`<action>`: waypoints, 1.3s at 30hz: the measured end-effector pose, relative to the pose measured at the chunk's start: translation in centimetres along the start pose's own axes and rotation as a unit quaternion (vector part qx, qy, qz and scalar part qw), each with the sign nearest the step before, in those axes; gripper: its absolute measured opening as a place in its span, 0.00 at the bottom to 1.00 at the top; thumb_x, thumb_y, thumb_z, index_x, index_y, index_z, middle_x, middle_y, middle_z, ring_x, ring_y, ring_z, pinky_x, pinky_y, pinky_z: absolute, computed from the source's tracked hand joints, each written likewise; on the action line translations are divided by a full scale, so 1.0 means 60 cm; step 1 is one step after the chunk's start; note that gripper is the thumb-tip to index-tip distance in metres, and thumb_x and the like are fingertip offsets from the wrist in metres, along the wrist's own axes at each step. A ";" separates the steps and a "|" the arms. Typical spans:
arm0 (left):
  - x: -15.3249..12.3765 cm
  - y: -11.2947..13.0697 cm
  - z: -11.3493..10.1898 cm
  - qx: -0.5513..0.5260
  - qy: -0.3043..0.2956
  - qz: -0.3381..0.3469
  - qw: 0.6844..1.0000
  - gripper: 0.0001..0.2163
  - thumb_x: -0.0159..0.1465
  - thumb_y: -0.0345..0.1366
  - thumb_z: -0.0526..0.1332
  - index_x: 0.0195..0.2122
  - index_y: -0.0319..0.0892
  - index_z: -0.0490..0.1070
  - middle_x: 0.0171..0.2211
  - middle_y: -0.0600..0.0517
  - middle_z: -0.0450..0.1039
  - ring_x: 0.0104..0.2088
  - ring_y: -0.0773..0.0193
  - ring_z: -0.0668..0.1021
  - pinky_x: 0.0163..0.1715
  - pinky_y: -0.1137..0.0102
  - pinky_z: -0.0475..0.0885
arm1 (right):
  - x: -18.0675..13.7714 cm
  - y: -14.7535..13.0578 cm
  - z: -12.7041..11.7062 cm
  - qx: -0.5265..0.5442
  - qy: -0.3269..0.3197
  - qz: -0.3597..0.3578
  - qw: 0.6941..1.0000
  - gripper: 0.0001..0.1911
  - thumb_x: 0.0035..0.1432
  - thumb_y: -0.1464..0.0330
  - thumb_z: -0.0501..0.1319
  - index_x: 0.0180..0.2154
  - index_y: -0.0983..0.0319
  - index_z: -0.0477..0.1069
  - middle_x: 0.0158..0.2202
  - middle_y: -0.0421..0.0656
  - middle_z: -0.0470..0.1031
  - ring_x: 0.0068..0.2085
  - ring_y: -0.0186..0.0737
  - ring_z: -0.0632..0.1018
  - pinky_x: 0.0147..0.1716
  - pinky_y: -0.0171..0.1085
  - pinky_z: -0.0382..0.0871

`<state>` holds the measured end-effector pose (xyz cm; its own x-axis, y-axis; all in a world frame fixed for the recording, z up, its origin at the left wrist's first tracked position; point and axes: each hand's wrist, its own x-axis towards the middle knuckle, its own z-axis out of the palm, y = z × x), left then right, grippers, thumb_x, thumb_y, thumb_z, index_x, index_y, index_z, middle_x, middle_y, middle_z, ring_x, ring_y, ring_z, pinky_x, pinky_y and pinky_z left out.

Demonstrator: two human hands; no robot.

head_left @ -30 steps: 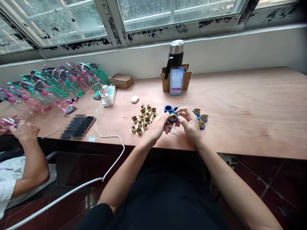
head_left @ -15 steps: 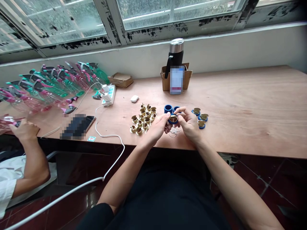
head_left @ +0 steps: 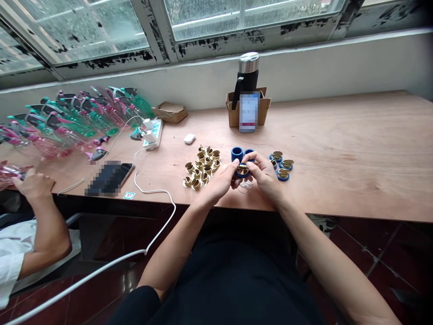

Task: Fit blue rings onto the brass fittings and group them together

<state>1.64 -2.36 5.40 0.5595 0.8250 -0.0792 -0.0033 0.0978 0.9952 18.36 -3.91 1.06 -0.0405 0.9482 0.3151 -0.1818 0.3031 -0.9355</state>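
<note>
Between my two hands, over the table's front part, is a gold metal fitting with a blue ring (head_left: 242,169). My left hand (head_left: 221,180) pinches its left side, thumb on top. My right hand (head_left: 265,176) grips the right side with thumb and index finger. Just behind my fingers stand stacks of blue rings (head_left: 237,154). Thin wire rings (head_left: 246,184) lie below my hands, partly covered. To the left is a cluster of loose gold fittings (head_left: 202,167). On the right sit several gold fittings with blue rings (head_left: 283,174).
A black flask (head_left: 248,74) stands in a cardboard box (head_left: 233,118) with a phone leaning against it. At left are a dark phone (head_left: 110,178), a power strip (head_left: 154,134), a white cable, and many spray bottles (head_left: 77,110). Another person's hand (head_left: 35,185) holds one bottle.
My hands stay together on the gold fitting and blue ring, with small finger shifts. The piece has moved slightly left and tilted a little. Everything else on the table looks the same.
</note>
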 end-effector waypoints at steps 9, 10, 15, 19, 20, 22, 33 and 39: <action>0.001 0.002 0.003 -0.027 0.013 -0.013 0.999 0.21 0.74 0.52 0.56 0.33 0.40 0.70 0.23 0.53 0.66 0.24 0.68 0.67 0.27 0.70 0.62 | 0.000 -0.003 0.006 -0.004 0.026 -0.016 1.000 0.16 0.67 0.52 0.67 0.41 0.57 0.70 0.27 0.37 0.75 0.24 0.34 0.73 0.24 0.34 0.69; 0.001 0.001 0.003 -0.030 0.012 -0.014 0.999 0.21 0.74 0.52 0.56 0.33 0.39 0.70 0.24 0.53 0.67 0.24 0.68 0.67 0.27 0.71 0.63 | 0.000 -0.004 0.006 -0.005 0.028 -0.015 0.999 0.16 0.67 0.52 0.67 0.41 0.57 0.70 0.26 0.36 0.75 0.24 0.34 0.73 0.24 0.34 0.68; 0.004 -0.005 0.004 -0.030 0.019 -0.018 0.999 0.21 0.74 0.52 0.56 0.33 0.40 0.69 0.23 0.54 0.67 0.23 0.69 0.67 0.26 0.72 0.62 | -0.001 -0.004 0.007 0.000 0.023 0.005 1.000 0.14 0.67 0.54 0.66 0.41 0.56 0.71 0.27 0.37 0.73 0.24 0.36 0.73 0.23 0.35 0.67; 0.005 -0.009 0.004 -0.014 0.009 -0.023 1.000 0.21 0.74 0.52 0.55 0.32 0.39 0.68 0.22 0.54 0.66 0.23 0.70 0.67 0.26 0.72 0.61 | -0.001 -0.003 0.006 0.001 0.025 0.033 0.999 0.10 0.67 0.57 0.64 0.41 0.56 0.72 0.27 0.38 0.73 0.24 0.38 0.74 0.22 0.36 0.68; 0.005 -0.009 0.004 -0.012 0.008 -0.025 1.000 0.21 0.75 0.51 0.55 0.32 0.39 0.68 0.22 0.54 0.66 0.23 0.70 0.67 0.26 0.72 0.61 | -0.001 -0.002 0.006 -0.001 0.028 0.037 0.999 0.10 0.67 0.57 0.64 0.41 0.56 0.72 0.27 0.38 0.73 0.24 0.38 0.74 0.23 0.36 0.69; 0.006 -0.011 0.003 -0.014 0.011 -0.027 0.999 0.21 0.75 0.51 0.55 0.32 0.39 0.67 0.22 0.54 0.66 0.23 0.70 0.67 0.26 0.72 0.61 | -0.001 -0.003 0.005 -0.003 0.030 0.045 0.999 0.10 0.67 0.57 0.64 0.41 0.56 0.72 0.27 0.38 0.73 0.25 0.39 0.74 0.24 0.37 0.70; 0.008 -0.015 -0.001 -0.001 0.012 -0.026 1.000 0.21 0.75 0.51 0.55 0.31 0.40 0.67 0.22 0.54 0.66 0.23 0.69 0.67 0.26 0.72 0.61 | 0.001 0.001 0.004 -0.007 0.029 0.050 0.998 0.11 0.68 0.57 0.64 0.40 0.56 0.73 0.27 0.38 0.73 0.24 0.38 0.73 0.22 0.36 0.66; 0.001 -0.008 0.001 0.016 -0.016 -0.019 1.000 0.23 0.75 0.53 0.55 0.29 0.40 0.66 0.22 0.54 0.65 0.23 0.69 0.66 0.27 0.72 0.61 | -0.002 -0.004 0.006 0.048 -0.003 0.073 0.996 0.13 0.67 0.54 0.67 0.42 0.55 0.71 0.27 0.38 0.76 0.23 0.40 0.77 0.23 0.39 0.73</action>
<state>1.73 -2.37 4.92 0.5843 0.8032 -0.1162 0.0458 0.1103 0.9928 18.04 -4.14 1.29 -0.0797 0.9808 0.1778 -0.2669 0.1508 -0.9519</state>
